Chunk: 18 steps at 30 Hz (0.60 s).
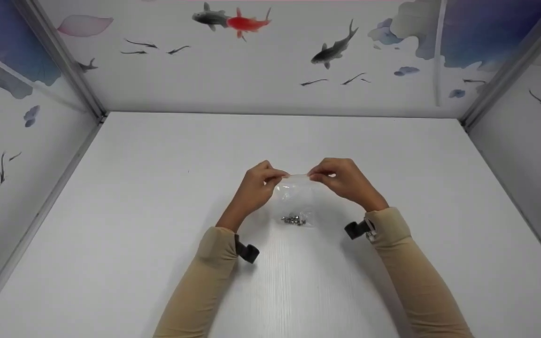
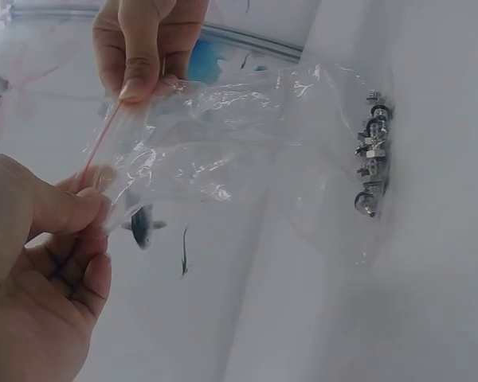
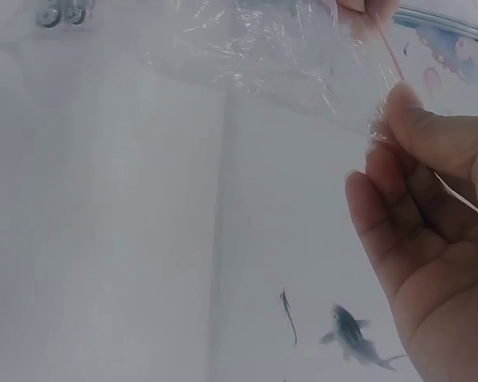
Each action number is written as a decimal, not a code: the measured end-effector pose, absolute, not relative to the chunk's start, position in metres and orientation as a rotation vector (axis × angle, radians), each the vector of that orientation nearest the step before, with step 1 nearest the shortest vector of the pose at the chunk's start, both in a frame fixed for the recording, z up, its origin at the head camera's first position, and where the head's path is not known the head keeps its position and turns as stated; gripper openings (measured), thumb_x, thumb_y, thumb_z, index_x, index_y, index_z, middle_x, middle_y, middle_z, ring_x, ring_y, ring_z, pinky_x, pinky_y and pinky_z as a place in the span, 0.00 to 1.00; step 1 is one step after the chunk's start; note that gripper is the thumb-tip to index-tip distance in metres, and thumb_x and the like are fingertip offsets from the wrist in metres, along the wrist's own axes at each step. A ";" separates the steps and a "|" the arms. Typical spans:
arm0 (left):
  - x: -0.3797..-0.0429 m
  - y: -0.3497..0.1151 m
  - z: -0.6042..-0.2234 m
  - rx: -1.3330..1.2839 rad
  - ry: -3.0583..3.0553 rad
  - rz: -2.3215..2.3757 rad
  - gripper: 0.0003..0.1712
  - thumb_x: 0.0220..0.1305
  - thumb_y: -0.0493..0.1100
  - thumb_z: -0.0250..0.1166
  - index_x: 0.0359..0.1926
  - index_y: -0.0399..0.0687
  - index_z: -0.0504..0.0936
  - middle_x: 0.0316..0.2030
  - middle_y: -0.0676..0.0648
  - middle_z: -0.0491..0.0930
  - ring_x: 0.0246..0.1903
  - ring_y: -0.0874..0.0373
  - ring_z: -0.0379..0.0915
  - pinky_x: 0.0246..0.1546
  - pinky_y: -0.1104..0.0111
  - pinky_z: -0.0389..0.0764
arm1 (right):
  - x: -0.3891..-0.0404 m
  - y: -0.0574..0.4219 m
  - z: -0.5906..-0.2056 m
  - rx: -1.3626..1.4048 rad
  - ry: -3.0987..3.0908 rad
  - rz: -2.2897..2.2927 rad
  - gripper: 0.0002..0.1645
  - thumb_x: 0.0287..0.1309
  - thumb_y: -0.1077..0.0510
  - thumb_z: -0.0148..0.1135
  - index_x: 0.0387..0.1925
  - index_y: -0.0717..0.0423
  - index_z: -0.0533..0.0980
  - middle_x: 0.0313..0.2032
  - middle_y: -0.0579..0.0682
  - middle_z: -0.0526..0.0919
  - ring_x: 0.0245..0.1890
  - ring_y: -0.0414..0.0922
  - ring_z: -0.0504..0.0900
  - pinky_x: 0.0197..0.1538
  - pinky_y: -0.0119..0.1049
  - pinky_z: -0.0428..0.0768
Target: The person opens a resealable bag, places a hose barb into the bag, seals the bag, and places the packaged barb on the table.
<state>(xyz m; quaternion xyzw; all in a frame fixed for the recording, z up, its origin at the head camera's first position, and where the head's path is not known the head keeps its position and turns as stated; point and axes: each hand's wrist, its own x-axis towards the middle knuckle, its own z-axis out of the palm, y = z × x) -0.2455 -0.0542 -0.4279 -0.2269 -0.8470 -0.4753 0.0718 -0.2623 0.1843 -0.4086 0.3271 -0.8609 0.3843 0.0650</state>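
Note:
A clear plastic zip bag (image 1: 294, 195) hangs between my two hands over the white table. My left hand (image 1: 260, 183) pinches one top corner between thumb and forefinger. The opposite top corner is pinched by my right hand (image 1: 341, 179). A thin red seal line (image 2: 101, 147) runs along the bag's mouth from one hand to the other in the left wrist view. Several small shiny metal screws with nuts (image 2: 373, 155) lie gathered at the bottom of the bag. The right wrist view shows the bag's side (image 3: 303, 99) and just the ends of the metal pieces (image 3: 62, 14).
The white table (image 1: 125, 197) spreads out around the hands. Upright panels printed with fish (image 1: 270, 89) enclose its back and both sides, joined by grey metal posts (image 1: 71, 61) at the corners. Dark camera mounts (image 1: 248, 253) sit at both wrists.

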 end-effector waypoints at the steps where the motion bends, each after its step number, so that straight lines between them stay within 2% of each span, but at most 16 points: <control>1: -0.245 -0.055 -0.427 -0.685 -2.556 -1.425 0.11 0.65 0.32 0.60 0.44 0.40 0.87 0.29 0.45 0.73 0.32 0.57 0.70 0.37 0.71 0.71 | -0.262 0.186 -0.408 0.994 -2.606 1.153 0.06 0.57 0.64 0.65 0.36 0.57 0.85 0.34 0.50 0.86 0.36 0.44 0.83 0.43 0.36 0.81; 11: -0.249 -0.059 -0.429 -0.712 -2.513 -1.398 0.10 0.64 0.33 0.61 0.44 0.39 0.86 0.33 0.40 0.82 0.32 0.55 0.74 0.37 0.69 0.75 | -0.264 0.193 -0.408 0.944 -2.685 1.131 0.08 0.59 0.65 0.64 0.39 0.58 0.85 0.37 0.52 0.87 0.37 0.45 0.83 0.42 0.36 0.80; 18: -0.255 -0.058 -0.438 -0.443 -2.429 -1.503 0.06 0.60 0.38 0.68 0.37 0.41 0.87 0.33 0.45 0.85 0.33 0.57 0.78 0.36 0.69 0.78 | -0.268 0.192 -0.411 0.780 -2.757 1.153 0.09 0.60 0.60 0.64 0.40 0.60 0.84 0.38 0.53 0.87 0.36 0.45 0.83 0.41 0.37 0.80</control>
